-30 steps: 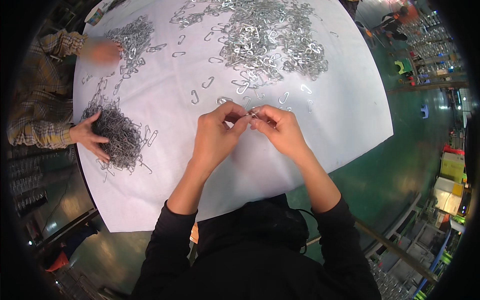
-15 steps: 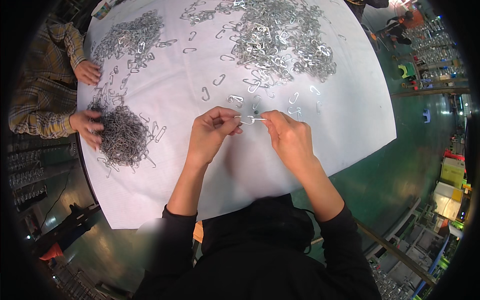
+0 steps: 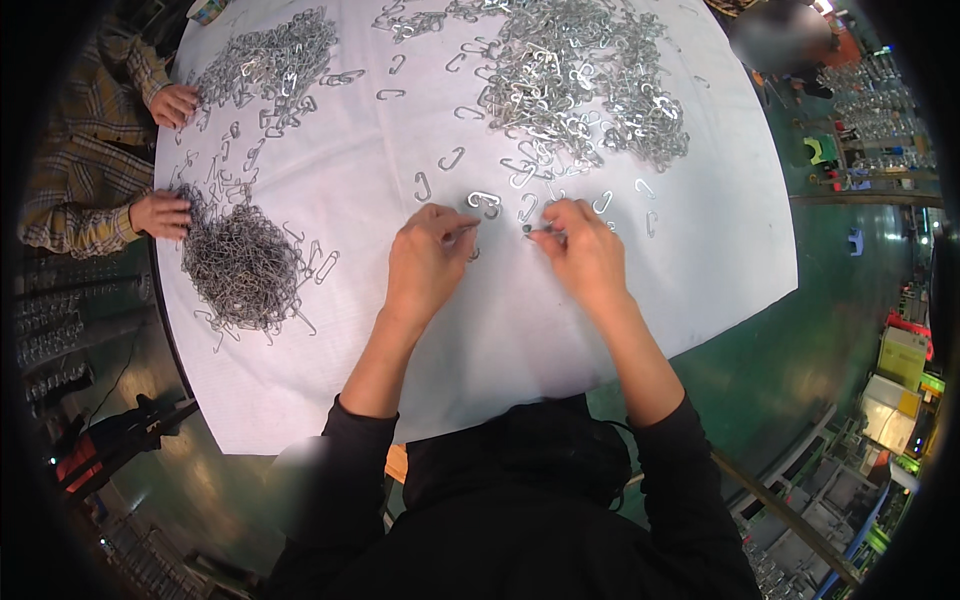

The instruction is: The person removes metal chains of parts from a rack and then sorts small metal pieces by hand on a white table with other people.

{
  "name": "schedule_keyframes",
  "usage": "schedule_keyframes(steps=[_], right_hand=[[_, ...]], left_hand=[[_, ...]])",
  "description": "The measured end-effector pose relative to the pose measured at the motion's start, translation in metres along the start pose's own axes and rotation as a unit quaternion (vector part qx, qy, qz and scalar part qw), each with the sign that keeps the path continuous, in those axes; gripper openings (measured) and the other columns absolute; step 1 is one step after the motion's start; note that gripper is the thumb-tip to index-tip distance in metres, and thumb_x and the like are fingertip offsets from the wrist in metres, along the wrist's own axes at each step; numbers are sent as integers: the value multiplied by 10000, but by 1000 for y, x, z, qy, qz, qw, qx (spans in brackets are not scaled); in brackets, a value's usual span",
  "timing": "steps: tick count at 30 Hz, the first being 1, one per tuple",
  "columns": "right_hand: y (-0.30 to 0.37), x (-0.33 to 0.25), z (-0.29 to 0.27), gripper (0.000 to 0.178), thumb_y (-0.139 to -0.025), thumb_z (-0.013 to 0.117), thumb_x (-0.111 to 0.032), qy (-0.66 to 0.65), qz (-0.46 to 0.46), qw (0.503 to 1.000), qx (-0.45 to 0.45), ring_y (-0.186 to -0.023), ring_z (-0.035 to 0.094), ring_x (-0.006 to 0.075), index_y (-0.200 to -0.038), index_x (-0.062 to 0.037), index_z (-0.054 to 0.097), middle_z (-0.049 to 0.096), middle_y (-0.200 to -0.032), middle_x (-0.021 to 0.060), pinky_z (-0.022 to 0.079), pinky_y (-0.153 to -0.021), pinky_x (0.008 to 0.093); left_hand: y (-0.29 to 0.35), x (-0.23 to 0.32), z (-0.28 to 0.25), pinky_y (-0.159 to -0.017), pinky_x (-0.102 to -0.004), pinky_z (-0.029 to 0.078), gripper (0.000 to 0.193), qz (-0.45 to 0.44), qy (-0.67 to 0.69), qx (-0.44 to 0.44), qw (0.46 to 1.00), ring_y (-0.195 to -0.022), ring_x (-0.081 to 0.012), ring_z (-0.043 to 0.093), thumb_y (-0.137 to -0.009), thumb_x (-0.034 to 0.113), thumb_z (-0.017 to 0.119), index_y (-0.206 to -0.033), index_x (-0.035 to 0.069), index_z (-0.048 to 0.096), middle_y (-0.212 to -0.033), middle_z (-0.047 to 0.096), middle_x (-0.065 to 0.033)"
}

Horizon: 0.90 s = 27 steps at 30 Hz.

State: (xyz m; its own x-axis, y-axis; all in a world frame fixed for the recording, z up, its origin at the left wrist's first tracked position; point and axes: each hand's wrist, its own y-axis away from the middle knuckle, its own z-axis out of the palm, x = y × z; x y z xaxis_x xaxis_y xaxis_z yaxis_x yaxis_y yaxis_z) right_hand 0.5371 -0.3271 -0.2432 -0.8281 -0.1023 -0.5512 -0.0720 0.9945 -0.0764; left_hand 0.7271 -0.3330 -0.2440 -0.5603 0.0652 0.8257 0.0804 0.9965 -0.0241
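Note:
My left hand (image 3: 425, 262) is over the white-covered table, thumb and fingers pinched together. A bit of a bent metal hook (image 3: 475, 253) shows under its fingertips; the rest is hidden. To its right, my right hand (image 3: 592, 260) is also closed in a pinch, and whatever it may hold is too small to make out. Its fingertips are by a small dark round piece (image 3: 527, 229) on the table. Just beyond both hands lie loose silver carabiner-shaped hooks, among them an overlapping pair (image 3: 484, 200) and a single one (image 3: 422, 186).
A big heap of silver hooks (image 3: 550, 80) lies at the far side, a smaller heap (image 3: 275, 60) at far left. A dark pile of thin bent wires (image 3: 242, 270) is at left, beside a co-worker's hand (image 3: 160, 214). The table's edge (image 3: 700, 338) runs along the right.
My hands have moved apart; the hook and thin straight piece that met between them no longer show there. The co-worker's near hand has drawn back from the wire pile.

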Motion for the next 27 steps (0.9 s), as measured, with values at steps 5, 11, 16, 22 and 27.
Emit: schedule_keyframes(steps=[5,11,16,22,27], right_hand=[[6,-9,26,207,-711,672,-128,-9,-14,999,39,-623,589,264,-882,-87,562,543,-818,71,461,-502,372],[11,-7,28,135,-727,644,-102,30,-8,996,79,-623,587,257,-846,-94,580,541,-810,71,465,-506,367],[15,-2,32,57,-773,562,-83,96,-53,991,77,-645,591,252,-830,-87,563,528,-807,70,475,-508,374],[8,-9,26,125,-800,524,-57,98,-61,993,15,-669,601,286,-919,-53,486,535,-824,103,484,-532,396],[4,-34,14,116,-810,530,-62,-18,-74,996,51,-670,595,318,-911,-43,475,558,-859,128,483,-539,401]], left_hand=[[-1,9,0,-559,-266,419,167,17,-27,54,998,-637,-139,546,-738,26,621,-898,50,662,-832,601,-64],[20,9,6,-614,-318,451,154,39,-40,89,994,-694,-225,563,-714,-7,602,-858,33,641,-830,595,-88],[36,3,17,-663,-352,468,163,78,-31,99,992,-744,-277,569,-690,-19,596,-841,33,627,-795,591,-98],[39,16,19,-662,-302,474,165,-25,112,49,992,-760,-192,587,-773,1,564,-925,29,622,-838,611,-65],[21,14,30,-687,-260,474,215,-238,529,4,815,-792,-121,579,-872,147,518,-1040,34,592,-940,609,-26]])
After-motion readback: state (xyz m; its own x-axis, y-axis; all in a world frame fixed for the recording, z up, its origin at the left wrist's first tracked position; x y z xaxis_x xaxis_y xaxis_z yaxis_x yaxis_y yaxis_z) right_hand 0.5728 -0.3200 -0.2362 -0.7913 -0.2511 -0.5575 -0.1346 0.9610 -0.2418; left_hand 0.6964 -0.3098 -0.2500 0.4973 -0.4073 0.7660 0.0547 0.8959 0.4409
